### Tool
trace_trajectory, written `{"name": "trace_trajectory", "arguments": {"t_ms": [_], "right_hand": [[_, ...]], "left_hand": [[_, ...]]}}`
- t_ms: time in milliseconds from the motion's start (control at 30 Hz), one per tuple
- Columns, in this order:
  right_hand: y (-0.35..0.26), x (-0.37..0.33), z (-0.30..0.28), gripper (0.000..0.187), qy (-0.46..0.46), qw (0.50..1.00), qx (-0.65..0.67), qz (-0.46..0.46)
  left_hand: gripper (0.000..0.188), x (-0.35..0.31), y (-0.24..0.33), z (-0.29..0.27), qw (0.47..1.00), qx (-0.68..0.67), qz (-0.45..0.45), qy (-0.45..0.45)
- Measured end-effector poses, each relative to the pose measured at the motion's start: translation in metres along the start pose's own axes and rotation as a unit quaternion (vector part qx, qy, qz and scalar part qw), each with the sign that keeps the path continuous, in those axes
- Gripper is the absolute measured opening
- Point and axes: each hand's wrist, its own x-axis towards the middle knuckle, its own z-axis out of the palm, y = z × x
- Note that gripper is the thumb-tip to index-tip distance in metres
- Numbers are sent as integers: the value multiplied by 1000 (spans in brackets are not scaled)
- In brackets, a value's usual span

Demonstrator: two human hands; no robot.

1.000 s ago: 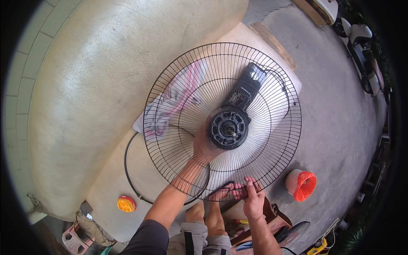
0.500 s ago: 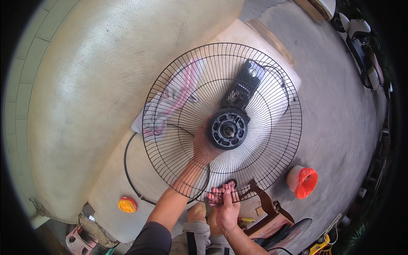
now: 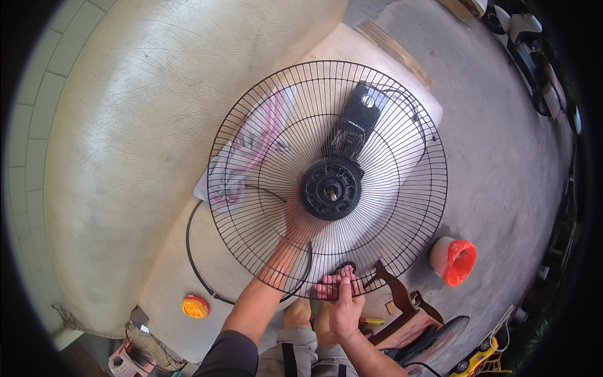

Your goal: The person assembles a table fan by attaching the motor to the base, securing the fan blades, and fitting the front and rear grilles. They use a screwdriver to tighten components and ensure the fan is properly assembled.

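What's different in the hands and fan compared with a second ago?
The right hand has shifted leftward along the near rim of the wire fan guard, and is pinching it there now. Nothing visibly let go. The left hand stays behind the guard at the black fan motor; guard and motor keep roughly their places.
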Motion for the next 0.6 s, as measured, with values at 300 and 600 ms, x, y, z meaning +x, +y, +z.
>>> {"name": "trace_trajectory", "arguments": {"t_ms": [300,600], "right_hand": [[7,-12,8,26,-50,997,-40,37],[-6,1,-21,42,-157,967,-64,192]], "left_hand": [[62,-15,11,0,802,584,118,50],[79,-15,49,23,689,675,227,132]]}}
